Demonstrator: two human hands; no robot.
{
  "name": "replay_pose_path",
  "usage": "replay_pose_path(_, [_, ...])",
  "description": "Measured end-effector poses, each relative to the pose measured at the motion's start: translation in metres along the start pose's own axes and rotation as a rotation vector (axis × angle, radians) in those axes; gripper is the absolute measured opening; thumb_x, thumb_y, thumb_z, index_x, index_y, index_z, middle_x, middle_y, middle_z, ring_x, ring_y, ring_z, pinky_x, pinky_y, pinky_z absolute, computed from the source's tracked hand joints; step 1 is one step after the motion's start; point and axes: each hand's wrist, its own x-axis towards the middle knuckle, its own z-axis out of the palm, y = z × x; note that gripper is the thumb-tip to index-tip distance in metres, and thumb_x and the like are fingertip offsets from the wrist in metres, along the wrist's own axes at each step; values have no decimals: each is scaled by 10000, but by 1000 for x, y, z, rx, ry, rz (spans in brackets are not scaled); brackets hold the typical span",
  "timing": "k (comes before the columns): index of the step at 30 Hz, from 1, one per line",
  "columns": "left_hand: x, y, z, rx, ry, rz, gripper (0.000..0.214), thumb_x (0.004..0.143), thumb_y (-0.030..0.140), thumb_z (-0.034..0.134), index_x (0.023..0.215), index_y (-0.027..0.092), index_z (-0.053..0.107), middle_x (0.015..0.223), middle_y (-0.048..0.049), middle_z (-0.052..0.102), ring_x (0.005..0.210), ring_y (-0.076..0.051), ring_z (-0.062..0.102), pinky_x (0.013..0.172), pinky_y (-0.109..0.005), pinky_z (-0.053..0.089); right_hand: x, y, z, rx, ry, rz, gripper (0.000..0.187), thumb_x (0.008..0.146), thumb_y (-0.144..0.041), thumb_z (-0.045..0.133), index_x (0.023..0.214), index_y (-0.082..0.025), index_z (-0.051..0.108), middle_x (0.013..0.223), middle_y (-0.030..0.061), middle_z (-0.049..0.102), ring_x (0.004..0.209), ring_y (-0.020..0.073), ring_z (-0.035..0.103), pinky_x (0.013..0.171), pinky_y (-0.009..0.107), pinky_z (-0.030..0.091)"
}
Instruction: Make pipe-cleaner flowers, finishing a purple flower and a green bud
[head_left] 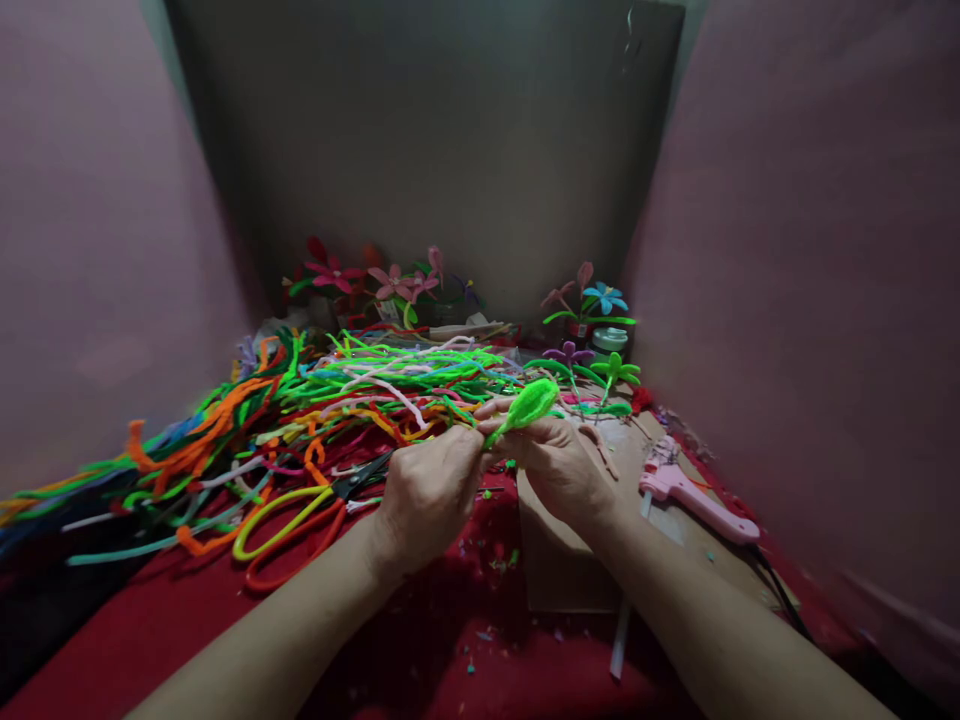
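Between my two hands, above the middle of the table, is a bright green pipe-cleaner leaf [534, 402] with a rounded, folded tip. My left hand [433, 485] is closed in a fist-like pinch around its lower end. My right hand [559, 465] pinches it just below the broad part, fingers behind the leaf. The fingertips and the lower stem are partly hidden. Left of my left hand lie scissors [289, 525] with yellow and orange-red handles, their dark blades partly under pipe cleaners.
Loose pipe cleaners [225, 420] pile across the left and back. A pink hot glue gun [697, 500] lies on cardboard [566, 565] at right, a glue stick [621, 640] nearby. Pipe-cleaner flowers [394, 283] stand at the back beside a small jar [609, 342]. Scraps dot the red cloth [420, 640].
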Motion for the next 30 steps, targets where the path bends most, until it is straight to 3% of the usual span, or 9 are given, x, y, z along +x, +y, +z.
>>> replay_pose_path(9, [3,2,3,-166,-53,-241,124,892,167,439,902,156,562,758,-31,622,677,-121,586,630,-217,449,-1,3,6,85,180,-6,144,692,-199,707,819,-263,727,773,-29,679,816,155,587,864,333,423])
replay_pose_path(12, [1,1,4,-57,-47,-192,160,883,210,470,1003,137,546,854,-64,648,761,-145,613,682,-239,459,-1,4,7,79,231,2,120,677,-202,715,789,-247,721,764,-29,675,792,147,576,838,317,424])
replay_pose_path(16, [-4,-2,6,172,-89,-48,140,872,210,468,849,126,578,663,-42,600,580,-149,552,560,-258,403,-2,2,10,88,277,56,131,630,-239,752,751,-237,702,725,-31,666,729,143,575,770,308,441])
replay_pose_path(18, [-5,-2,5,101,-112,-75,165,875,178,443,799,134,583,629,-30,582,550,-137,528,535,-250,379,-3,0,13,92,285,69,161,606,-271,769,744,-232,695,702,-25,662,717,151,577,767,325,449])
replay_pose_path(20, [-2,0,4,-95,-136,-220,189,877,177,430,764,145,578,609,-10,563,532,-115,505,521,-232,365,-3,-1,15,74,299,76,184,583,-289,783,727,-223,689,690,-20,659,720,155,574,783,336,450])
replay_pose_path(22, [3,4,1,-365,-178,-464,231,880,221,434,692,160,552,549,23,508,482,-88,451,486,-210,342,-3,-2,15,66,295,96,190,579,-292,787,719,-215,682,703,-17,657,727,150,566,793,332,443])
replay_pose_path(26, [15,9,-5,-965,-259,-923,303,844,328,503,592,162,477,469,59,418,380,-51,349,383,-183,270,-2,0,10,83,180,109,124,654,-282,739,741,-213,683,698,-21,623,644,114,511,683,288,424])
replay_pose_path(30, [20,7,-9,-1385,-251,-1100,221,805,286,571,650,136,521,471,60,455,335,-15,313,345,-142,212,-1,3,2,73,89,144,97,708,-261,696,792,-214,701,680,-25,594,579,83,454,573,248,362])
